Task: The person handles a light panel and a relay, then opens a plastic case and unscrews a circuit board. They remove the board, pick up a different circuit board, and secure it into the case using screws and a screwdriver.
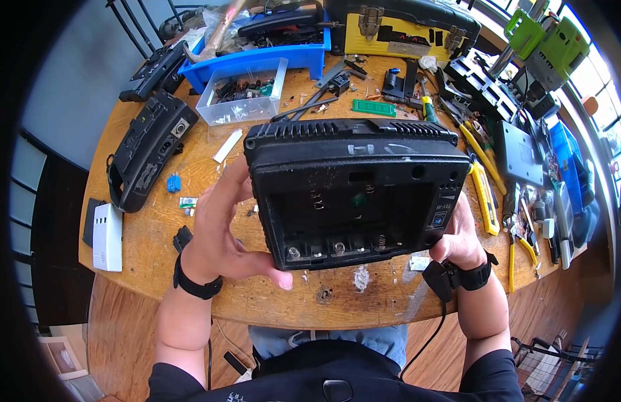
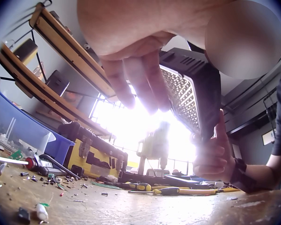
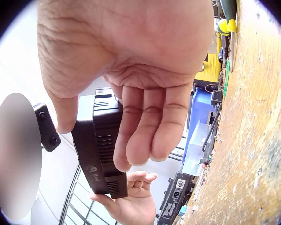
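Note:
A black LED light (image 1: 303, 153) is held up over the table, its hollow back with small springs along the lower edge facing the head camera. In the left wrist view, its LED face (image 2: 181, 96) points away from the person. My left hand (image 1: 216, 231) holds the left side, thumb by the lower corner and fingers behind. On the opposite side, my right hand (image 1: 459, 240) grips the lower right corner, its thumb on the edge. Vent slots and pale handwritten marks show on the housing (image 3: 99, 161) in the right wrist view.
Left on the wooden table (image 1: 257, 305) lie a black device (image 1: 149, 151) and a white box (image 1: 109, 240). Behind are a clear bin (image 1: 240, 114), a blue crate (image 1: 257, 59) and a yellow-black toolbox (image 1: 397, 37). Pliers (image 1: 518, 251), a yellow cutter (image 1: 483, 197) and a green drill stand (image 1: 555, 57) sit right.

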{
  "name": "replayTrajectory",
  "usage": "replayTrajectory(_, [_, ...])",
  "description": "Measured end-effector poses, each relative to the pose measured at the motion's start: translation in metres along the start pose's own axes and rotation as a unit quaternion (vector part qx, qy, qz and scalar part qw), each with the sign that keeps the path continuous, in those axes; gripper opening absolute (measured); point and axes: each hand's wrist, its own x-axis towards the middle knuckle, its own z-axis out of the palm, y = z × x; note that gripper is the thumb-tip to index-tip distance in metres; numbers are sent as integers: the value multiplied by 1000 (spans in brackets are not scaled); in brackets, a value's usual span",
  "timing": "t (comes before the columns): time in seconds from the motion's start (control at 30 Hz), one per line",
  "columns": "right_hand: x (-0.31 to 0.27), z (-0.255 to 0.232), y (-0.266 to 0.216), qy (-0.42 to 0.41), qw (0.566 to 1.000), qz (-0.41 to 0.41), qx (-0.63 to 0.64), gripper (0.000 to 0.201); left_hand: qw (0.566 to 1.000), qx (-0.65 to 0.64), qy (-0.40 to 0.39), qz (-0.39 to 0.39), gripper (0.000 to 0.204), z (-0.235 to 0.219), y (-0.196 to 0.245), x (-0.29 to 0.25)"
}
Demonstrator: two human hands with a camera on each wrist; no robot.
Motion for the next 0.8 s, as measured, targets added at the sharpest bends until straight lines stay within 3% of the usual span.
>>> replayTrajectory(0.8, [2,-1,-2,-10,1000,12,-15,89,999,-1,-4,-34,122,-2,3,1])
